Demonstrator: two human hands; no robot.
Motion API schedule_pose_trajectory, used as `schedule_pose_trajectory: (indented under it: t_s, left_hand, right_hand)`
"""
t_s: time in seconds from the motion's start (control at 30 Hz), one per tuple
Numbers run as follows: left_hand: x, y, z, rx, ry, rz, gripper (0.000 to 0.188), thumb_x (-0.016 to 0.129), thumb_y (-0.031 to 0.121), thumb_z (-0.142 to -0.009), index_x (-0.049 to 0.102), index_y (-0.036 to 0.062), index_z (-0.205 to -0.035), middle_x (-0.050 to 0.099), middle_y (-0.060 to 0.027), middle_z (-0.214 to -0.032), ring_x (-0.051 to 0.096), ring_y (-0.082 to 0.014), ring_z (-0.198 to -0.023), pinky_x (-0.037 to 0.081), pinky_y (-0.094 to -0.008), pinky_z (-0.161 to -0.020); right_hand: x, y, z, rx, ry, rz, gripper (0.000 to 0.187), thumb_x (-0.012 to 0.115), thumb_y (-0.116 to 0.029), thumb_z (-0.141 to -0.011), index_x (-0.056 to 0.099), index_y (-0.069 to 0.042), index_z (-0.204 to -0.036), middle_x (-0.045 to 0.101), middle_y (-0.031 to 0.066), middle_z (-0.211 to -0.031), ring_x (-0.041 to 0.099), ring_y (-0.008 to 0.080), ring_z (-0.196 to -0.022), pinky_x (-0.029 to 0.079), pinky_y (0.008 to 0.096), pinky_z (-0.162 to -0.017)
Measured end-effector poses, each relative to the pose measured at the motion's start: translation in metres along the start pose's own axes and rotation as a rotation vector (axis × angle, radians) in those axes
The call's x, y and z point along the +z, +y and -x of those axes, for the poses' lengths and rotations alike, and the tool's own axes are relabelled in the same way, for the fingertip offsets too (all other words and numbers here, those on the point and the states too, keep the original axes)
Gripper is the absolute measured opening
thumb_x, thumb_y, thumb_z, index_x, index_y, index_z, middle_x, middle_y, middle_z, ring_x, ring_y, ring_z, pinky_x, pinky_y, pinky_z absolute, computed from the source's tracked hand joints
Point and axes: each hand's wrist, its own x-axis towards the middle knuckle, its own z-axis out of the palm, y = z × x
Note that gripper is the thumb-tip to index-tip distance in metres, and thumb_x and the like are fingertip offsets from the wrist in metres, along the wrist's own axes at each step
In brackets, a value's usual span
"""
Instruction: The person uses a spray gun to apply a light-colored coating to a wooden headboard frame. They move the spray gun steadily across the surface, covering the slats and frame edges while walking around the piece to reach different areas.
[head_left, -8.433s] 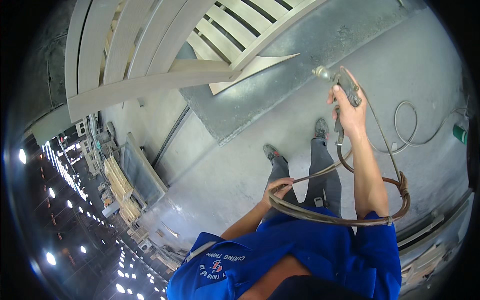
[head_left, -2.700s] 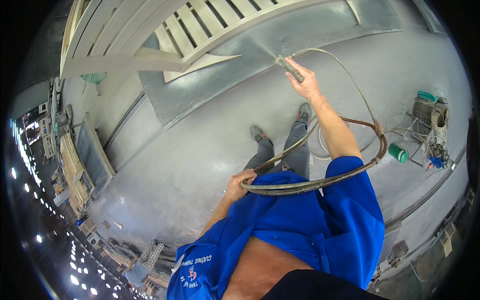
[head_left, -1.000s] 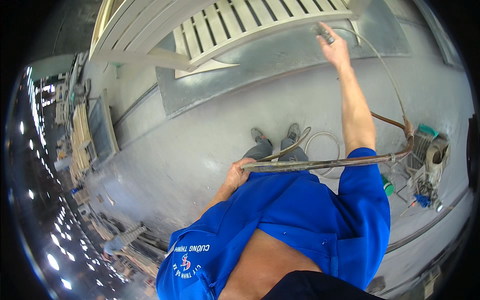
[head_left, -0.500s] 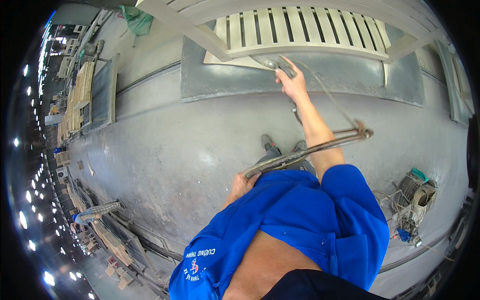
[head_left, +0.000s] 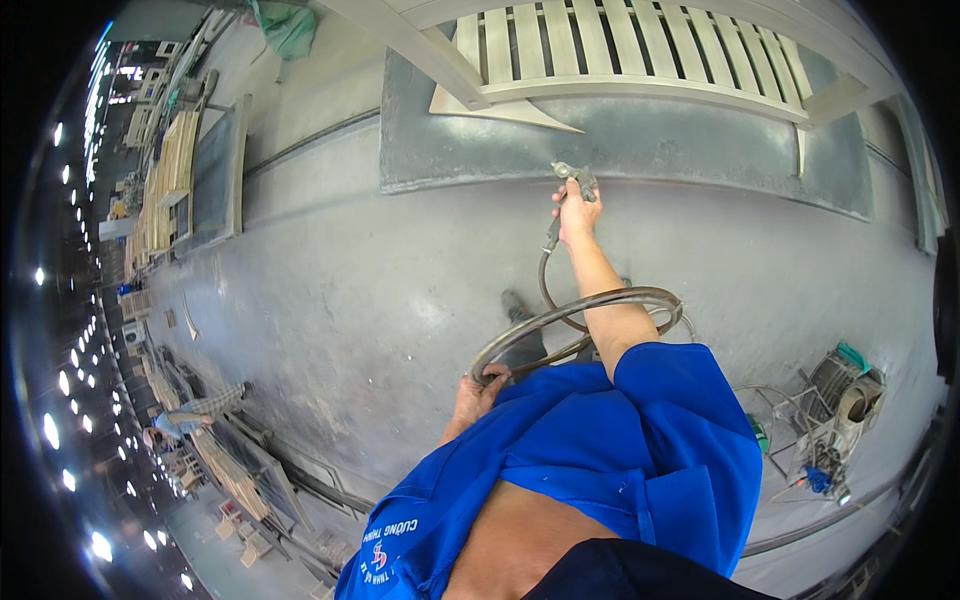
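A metal spray gun (head_left: 573,177) is in my right hand (head_left: 578,215), whose fingers are wrapped round its grip. That arm reaches forward, and the gun is apart from the cream slatted bench (head_left: 640,90). From the gun's lower end a hose (head_left: 543,270) curves back toward me. Close to my waist, my left hand (head_left: 475,398) is closed on the coiled hose, whose wide loops (head_left: 520,335) pass over my right forearm. The bench stands over a dark grey floor panel (head_left: 700,160), with a pale pointed board (head_left: 500,115) lying at its left leg.
On the right stands a grey machine (head_left: 840,395) with tangled lines and a small light. Stacked wooden parts (head_left: 172,170) lie on the left. A green cloth (head_left: 283,30) sits at the back left. A person in a checked shirt (head_left: 195,412) is far off, lower left.
My right hand has drawn the spray gun back from the bench's lower rail toward me. The hose coil has swung from a narrow bundle into rounder loops. The bench appears slightly further right.
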Motion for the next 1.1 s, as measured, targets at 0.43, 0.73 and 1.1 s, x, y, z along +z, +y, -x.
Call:
schedule_pose_trajectory:
  t_s: [0.43,0.73,1.1]
  left_hand:
    - [-0.195,-0.137,-0.017,0.031,-0.161,0.231,0.013,0.069,0.007,-0.094,0.074,0.0045,-0.106,0.077,-0.0084,-0.1,0.07,-0.0169,-0.096,0.055,-0.0338,-0.089]
    - [-0.268,-0.181,-0.002,0.377,-0.038,-0.315,0.019,0.066,0.009,-0.093,0.073,0.0046,-0.11,0.076,-0.0145,-0.107,0.071,-0.0257,-0.102,0.054,-0.0368,-0.093]
    - [-0.273,-0.219,0.059,0.019,0.074,0.191,0.012,0.068,-0.005,-0.095,0.073,-0.0005,-0.105,0.074,-0.012,-0.106,0.068,-0.0202,-0.104,0.052,-0.0351,-0.096]
  right_hand:
    - [0.123,-0.02,0.189,-0.446,-0.162,-0.321,0.023,0.065,-0.017,-0.101,0.056,-0.007,-0.118,0.067,0.0075,-0.09,0.066,0.0164,-0.073,0.047,0.0306,-0.045]
    - [0.221,-0.075,0.281,-0.799,-0.307,-0.498,0.022,0.067,-0.021,-0.098,0.061,-0.003,-0.11,0.067,0.0083,-0.088,0.067,0.0183,-0.074,0.047,0.0306,-0.044]
    - [0.213,0.085,0.167,-0.471,0.008,-0.344,0.021,0.065,-0.017,-0.1,0.057,-0.009,-0.117,0.066,0.0059,-0.087,0.065,0.0167,-0.071,0.046,0.0311,-0.045]
